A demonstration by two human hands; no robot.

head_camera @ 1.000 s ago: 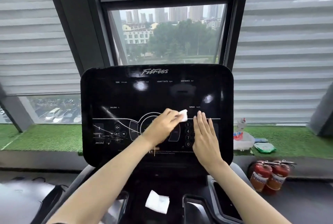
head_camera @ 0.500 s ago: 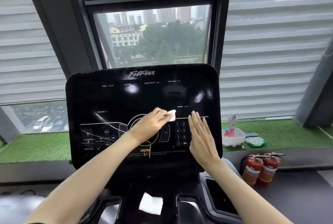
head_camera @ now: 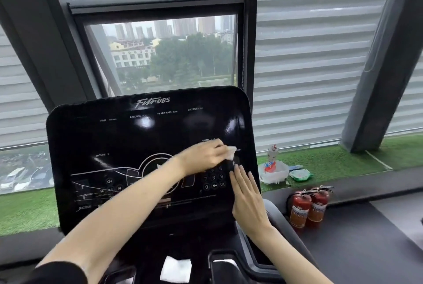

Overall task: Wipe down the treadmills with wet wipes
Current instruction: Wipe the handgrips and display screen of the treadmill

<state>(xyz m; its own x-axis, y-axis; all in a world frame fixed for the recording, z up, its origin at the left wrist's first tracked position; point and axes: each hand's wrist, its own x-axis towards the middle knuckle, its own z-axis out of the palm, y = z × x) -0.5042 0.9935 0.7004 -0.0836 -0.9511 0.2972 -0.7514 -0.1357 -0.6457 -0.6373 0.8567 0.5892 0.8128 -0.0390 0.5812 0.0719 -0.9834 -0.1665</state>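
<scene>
Wipe [head_camera: 231, 152], small and crumpled, is pinched in my left hand [head_camera: 203, 158], whose fingers curl round it and press it to the glossy black console [head_camera: 137, 137] near its right edge, just under the SPEED label. My right hand [head_camera: 248, 196] lies flat on the console's lower right corner, fingers straight and together, holding nothing. Its fingertips sit just below the wipe, almost touching it. The keypad [head_camera: 214, 177] shows partly under my left hand.

The console's long axis runs left to right, and nearly all of its face lies left of the wipe. I judge the next stroke runs leftward along that axis, the left hand wiping while the right steadies the panel.

Below the console, a tray [head_camera: 151, 270] holds a folded spare wipe [head_camera: 176, 269]. Right of the console, on the green ledge [head_camera: 338, 162], a clear tub [head_camera: 274, 175] holds a small bottle with a red-and-white top; what else is in it I cannot tell. A green packet [head_camera: 299, 175] lies just beside the tub, and two red fire extinguishers [head_camera: 309, 208] stand below the ledge.
</scene>
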